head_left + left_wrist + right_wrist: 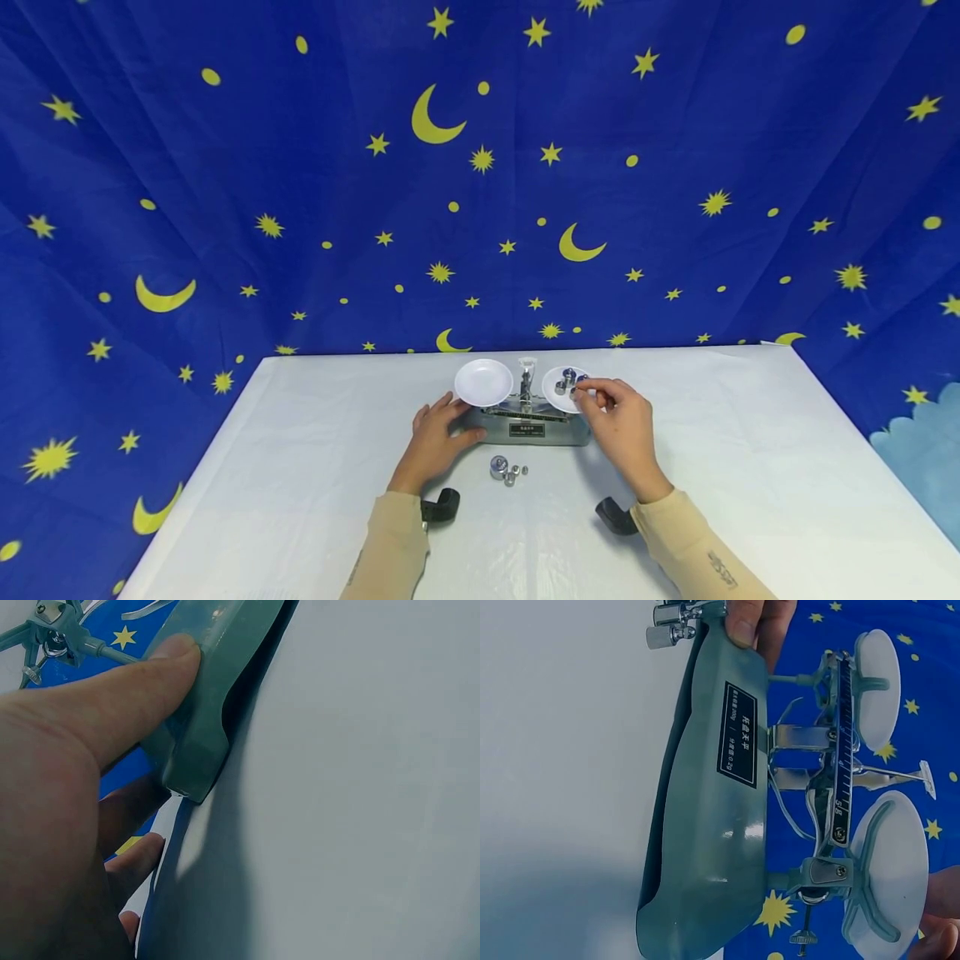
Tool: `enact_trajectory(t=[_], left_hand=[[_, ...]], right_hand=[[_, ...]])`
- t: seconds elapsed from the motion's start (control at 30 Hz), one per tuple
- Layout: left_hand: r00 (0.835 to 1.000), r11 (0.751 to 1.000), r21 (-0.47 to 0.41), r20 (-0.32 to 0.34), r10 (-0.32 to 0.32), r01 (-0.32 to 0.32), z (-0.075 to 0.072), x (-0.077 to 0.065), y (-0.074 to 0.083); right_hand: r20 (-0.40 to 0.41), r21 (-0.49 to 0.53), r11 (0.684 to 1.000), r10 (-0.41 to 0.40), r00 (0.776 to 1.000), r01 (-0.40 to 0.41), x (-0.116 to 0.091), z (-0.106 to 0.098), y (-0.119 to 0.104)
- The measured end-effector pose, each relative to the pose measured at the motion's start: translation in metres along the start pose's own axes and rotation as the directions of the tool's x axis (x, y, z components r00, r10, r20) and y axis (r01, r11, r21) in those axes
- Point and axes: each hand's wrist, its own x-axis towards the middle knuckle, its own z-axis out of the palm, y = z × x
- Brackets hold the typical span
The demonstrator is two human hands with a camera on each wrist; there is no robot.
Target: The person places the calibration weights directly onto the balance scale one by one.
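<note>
My right hand (624,417) was curled over the right pan (561,398) of the balance scale (525,417), its grip narrowed to a pinch on a small metal weight (581,385) at the pan's near edge, beside a few more weights (564,382) standing in that pan. My left hand (437,435) lay against the scale's grey base (202,712) at its left end, the grip loose, with the thumb (127,690) pressed flat on the base's top edge. The left pan (483,382) sat white and bare. Both forearms reached forward in tan sleeves, wrists low over the worktop (750,467). A cluster of spare weights (506,470) stood on the worktop just in front of the scale, between my hands. The worktop was covered in white, and behind it hung a blue backdrop (300,208) printed with yellow stars and moons.
</note>
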Motion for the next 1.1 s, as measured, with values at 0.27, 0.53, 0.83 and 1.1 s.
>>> enact_trajectory(t=[0.27,0.53,0.83,1.1], left_hand=[[1.000,1.000,0.001,0.008,-0.007,0.007,0.000,-0.001,-0.001],[1.000,1.000,-0.014,-0.014,0.022,-0.022,0.001,-0.003,-0.001],[0.999,1.000,-0.006,-0.015,0.030,-0.030,0.003,-0.001,-0.005],[1.000,1.000,0.000,0.012,-0.014,0.014,0.001,0.000,-0.004]], right_hand=[[-0.007,0.021,1.000,-0.013,1.000,0.013,-0.003,-0.001,-0.002],[0.002,0.060,0.998,-0.028,1.000,0.028,-0.009,-0.003,-0.009],[0.026,0.101,0.991,-0.092,0.995,0.089,-0.020,0.000,-0.019],[0.066,0.148,0.982,-0.124,0.990,0.113,-0.029,0.005,-0.026]])
